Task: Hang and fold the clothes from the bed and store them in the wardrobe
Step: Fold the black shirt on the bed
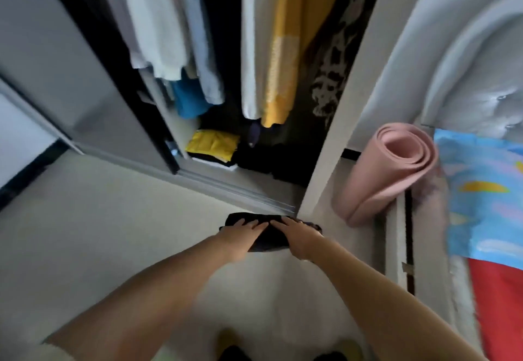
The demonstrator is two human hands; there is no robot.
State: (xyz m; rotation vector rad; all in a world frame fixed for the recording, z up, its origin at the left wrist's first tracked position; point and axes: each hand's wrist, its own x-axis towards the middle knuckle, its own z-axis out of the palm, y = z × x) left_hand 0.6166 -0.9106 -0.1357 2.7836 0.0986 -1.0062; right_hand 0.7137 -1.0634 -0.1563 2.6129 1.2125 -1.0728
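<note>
Fingers of both hands lie fairly straight over the top of a folded black garment (268, 236), held out in front of the open wardrobe (226, 188); the thumbs are hidden beneath it, so how firmly it is gripped cannot be told. Left hand (240, 236) takes the left half, right hand (297, 236) the right, fingertips nearly meeting in the middle. Inside the wardrobe hang white, blue and yellow clothes (277, 49) above a folded yellow item (212, 142) on the wardrobe floor. Just right of the wardrobe stands a rolled pink mat (387, 171), beside a blue patterned sheet (486, 196).
</note>
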